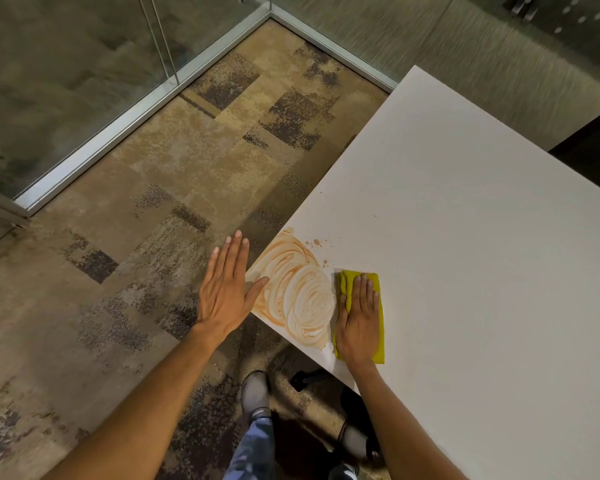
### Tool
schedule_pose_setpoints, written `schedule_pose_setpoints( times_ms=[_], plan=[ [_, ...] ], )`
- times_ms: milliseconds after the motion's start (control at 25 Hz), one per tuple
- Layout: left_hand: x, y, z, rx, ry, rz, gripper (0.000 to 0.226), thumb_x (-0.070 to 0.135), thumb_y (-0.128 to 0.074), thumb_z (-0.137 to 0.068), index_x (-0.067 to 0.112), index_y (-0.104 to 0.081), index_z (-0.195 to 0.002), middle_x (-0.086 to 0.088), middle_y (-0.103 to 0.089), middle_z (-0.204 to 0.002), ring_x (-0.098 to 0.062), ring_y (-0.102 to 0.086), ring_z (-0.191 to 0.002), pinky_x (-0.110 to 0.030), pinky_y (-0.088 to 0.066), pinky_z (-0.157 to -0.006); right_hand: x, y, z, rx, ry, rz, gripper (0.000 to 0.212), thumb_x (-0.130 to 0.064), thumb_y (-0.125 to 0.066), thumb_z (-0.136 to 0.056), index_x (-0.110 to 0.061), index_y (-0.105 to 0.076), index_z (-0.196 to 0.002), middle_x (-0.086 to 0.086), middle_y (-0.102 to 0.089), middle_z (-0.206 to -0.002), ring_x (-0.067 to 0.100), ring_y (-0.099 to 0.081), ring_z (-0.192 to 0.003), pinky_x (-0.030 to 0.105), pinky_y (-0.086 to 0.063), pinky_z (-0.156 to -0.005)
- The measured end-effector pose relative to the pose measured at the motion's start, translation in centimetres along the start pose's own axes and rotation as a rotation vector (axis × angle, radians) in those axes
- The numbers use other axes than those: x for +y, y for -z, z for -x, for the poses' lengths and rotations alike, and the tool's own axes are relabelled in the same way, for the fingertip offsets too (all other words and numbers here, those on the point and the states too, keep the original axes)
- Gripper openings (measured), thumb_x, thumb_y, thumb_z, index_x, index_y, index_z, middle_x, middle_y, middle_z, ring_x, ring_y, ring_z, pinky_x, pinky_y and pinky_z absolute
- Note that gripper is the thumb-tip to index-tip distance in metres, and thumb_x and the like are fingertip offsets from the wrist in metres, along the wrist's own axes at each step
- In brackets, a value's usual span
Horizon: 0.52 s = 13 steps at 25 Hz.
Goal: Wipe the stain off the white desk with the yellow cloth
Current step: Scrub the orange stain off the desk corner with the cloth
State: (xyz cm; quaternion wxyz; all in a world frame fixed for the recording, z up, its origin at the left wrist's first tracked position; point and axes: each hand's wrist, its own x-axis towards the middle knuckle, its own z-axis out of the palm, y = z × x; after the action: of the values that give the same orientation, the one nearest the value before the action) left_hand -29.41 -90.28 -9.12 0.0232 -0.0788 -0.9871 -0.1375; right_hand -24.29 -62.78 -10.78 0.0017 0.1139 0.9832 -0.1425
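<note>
Grey shoe (256,393) on carpet; right hand (358,327) flat on yellow cloth (379,317) beside smeared orange stain (295,292) on counter (465,237); left hand (224,296) open, empty.

Setting: office interior. Evidence: patterned carpet tiles (194,161) in tan with dark mottled blocks cover the floor from 9 to 12 o'clock; glass partition walls (66,81) in aluminium floor tracks (125,123) meet at a corner near 12 o'clock; plain white desk (482,237) at 3 o'clock.
</note>
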Motion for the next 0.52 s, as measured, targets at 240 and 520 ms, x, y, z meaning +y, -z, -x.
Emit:
schedule_pose_setpoints(
  times_ms=[240, 520],
  plan=[
    [-1.1, -0.2, 0.5, -0.023, 0.045, 0.012, 0.087, 0.065, -0.024, -0.105, 0.001, -0.015, -0.163, -0.017, -0.011, -0.173, -0.027, -0.01, -0.16, -0.047, -0.008, -0.13, -0.4, -0.3, -0.2, 0.032, -0.038, -0.038, 0.053, -0.028, -0.031, -0.105, -0.004, -0.026, -0.152, 0.01, -0.024, -0.161, 0.019, -0.016, -0.152, 0.041, -0.017, -0.124],
    [-2.1, -0.2, 1.1, -0.062, 0.08, 0.008, 0.087, 0.066, -0.021, -0.105, 0.003, -0.013, -0.164, -0.015, -0.009, -0.173, -0.028, -0.009, -0.161, -0.048, -0.009, -0.13, -1.6, -0.7, -2.5, 0.022, -0.052, -0.003, 0.055, -0.027, -0.019, -0.105, -0.002, -0.019, -0.154, 0.012, -0.021, -0.162, 0.022, -0.015, -0.152, 0.042, -0.016, -0.124]
  ],
)
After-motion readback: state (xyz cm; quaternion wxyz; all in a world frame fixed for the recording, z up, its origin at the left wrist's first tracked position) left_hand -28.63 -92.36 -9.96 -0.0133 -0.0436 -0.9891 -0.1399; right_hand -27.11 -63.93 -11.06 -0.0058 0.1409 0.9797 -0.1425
